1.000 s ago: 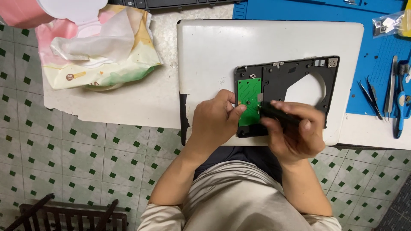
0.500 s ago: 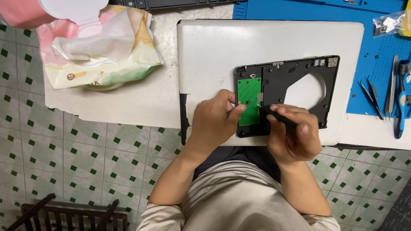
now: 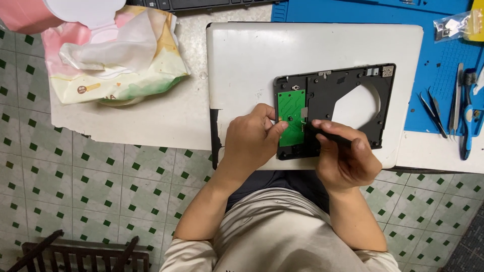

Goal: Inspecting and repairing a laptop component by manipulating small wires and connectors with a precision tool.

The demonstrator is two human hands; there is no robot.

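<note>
Compared with a second ago, the right hand [image 3: 348, 163] has drawn in toward the body and its slim black tool [image 3: 330, 136] now lies flatter, tip close to the right edge of the green circuit board [image 3: 291, 118], whereas before it was raised more steeply; the left hand [image 3: 252, 138] sits in the same place, its fingers [image 3: 275, 128] pressing on the board's left side and the frame's rim; the right fingers are curled tight around the tool's handle; one black plastic frame [image 3: 348, 108] with a large cut-out rests on one white closed laptop [image 3: 262, 65], the board seated in the frame's left part; the laptop lies on the pale worktop [image 3: 151, 121], its near edge overhanging the person's lap; left of it lies one soft pack of wet wipes [image 3: 116, 60], a sheet poking out; to the right a blue mat [image 3: 443, 75] carries about four slender hand tools [image 3: 456, 108] in a row and one small clear bag [image 3: 451, 27] near the top; the worktop's near edge is chipped and ragged, with bare room between the pack and the laptop; green-patterned floor tiles [image 3: 101, 191] lie below.
</note>
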